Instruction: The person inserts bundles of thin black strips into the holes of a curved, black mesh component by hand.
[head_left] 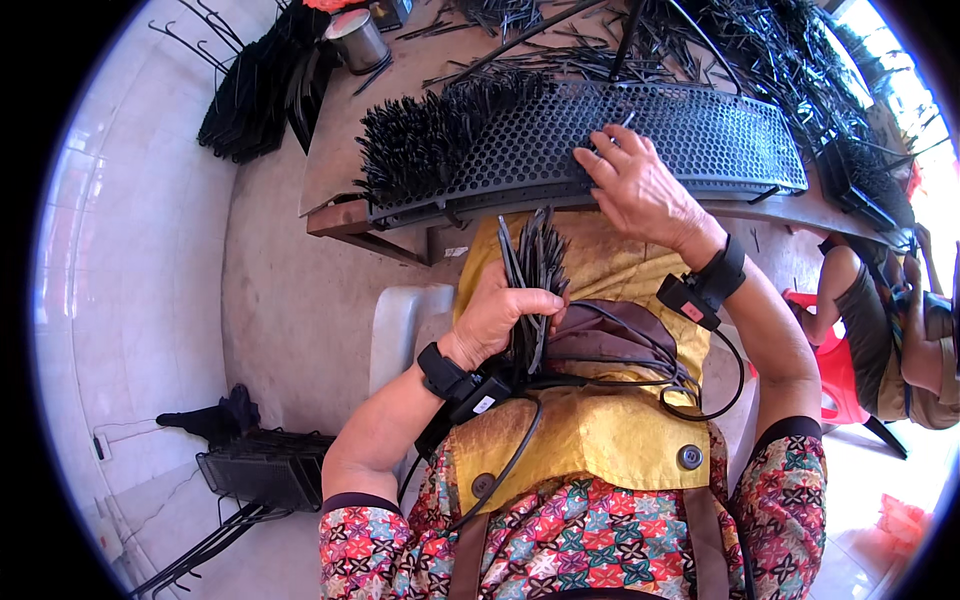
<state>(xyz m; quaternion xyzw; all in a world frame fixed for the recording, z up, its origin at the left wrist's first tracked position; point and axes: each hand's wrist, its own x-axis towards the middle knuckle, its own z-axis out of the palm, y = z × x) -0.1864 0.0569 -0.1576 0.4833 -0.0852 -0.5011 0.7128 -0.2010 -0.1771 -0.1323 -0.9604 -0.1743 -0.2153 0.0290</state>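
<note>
My left hand (505,312) is closed round a bundle of thin dark strips (538,255), which stands upright in front of my apron. Above the black perforated rack (700,135), my right hand (640,185) has its fingers bent together at the holes. A small dark tip shows beside those fingers; it looks like one strip, mostly hidden by them. On the rack's left part, many similar strips (415,145) stand densely upright in the holes. The holes around and to the right of my right hand hold no strips.
Loose dark strips (560,62) lie on the table (345,125) behind the rack, heaped higher at the far right. A metal can (357,42) stands at the back left. Stacked black racks (265,465) are on the floor at left. Another person (870,320) sits at right.
</note>
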